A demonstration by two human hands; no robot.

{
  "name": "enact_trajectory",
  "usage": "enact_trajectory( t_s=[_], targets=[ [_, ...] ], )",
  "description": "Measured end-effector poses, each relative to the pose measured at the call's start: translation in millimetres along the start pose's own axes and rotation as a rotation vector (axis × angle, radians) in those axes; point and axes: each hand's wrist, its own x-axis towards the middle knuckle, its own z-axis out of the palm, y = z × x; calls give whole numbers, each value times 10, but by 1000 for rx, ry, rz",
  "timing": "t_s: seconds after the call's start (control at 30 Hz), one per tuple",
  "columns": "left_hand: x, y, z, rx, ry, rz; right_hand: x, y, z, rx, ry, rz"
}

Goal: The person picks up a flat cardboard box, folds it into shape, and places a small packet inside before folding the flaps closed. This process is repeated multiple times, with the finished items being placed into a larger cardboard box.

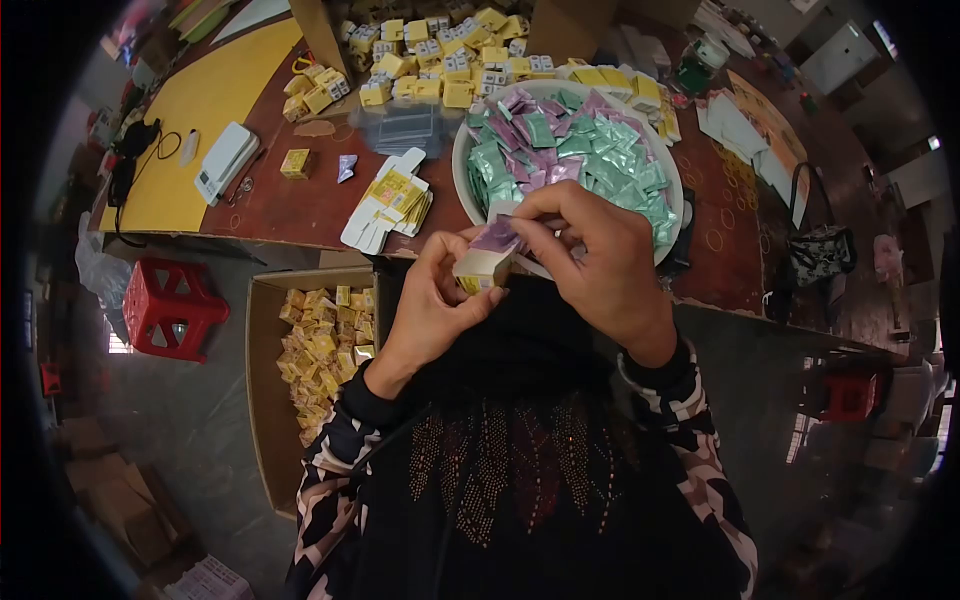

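Observation:
Between my hands is a small yellow-and-white box (482, 272), held by my left hand (432, 298) with its fingers wrapped round it. My right hand (598, 262) pinches a purple sachet (497, 236) at the box's upper end. Just beyond my hands stands a round white tub (676, 190) heaped with green sachets (590, 165) and purple sachets (510, 118). Flat, unfolded yellow-and-white cartons (392, 202) lie in a stack left of the tub. A single closed box (296, 164) and a loose purple sachet (347, 167) rest further left on the red table (270, 205).
Below the table's edge at left, a cardboard carton (262, 400) holds many small yellow boxes (322, 350). A red stool (172, 305) stands beside it. Yellow-and-white boxes (455, 65) are piled at the back. A white scale (227, 160) lies at left.

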Motion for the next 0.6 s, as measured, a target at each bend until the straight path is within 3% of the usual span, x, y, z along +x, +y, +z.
enact_trajectory(
  t_s=[0.13,0.23,0.47,0.53,0.6],
  targets=[
    [-31,-4,-28,-144,-203,-143,-5,12,-33,-42,-40,10],
    [-19,24,-33,-222,-241,-121,22,21,-107,-45,-45,-1],
    [4,85,40,-210,-113,-30,109,85,-203,-108,-146,-17],
    [-20,67,47,-119,-117,-1,107,154,-155,-156,-208,-174],
    [-48,40,58,-120,-113,-4,112,95,-155,-186,-238,-162]
  ],
)
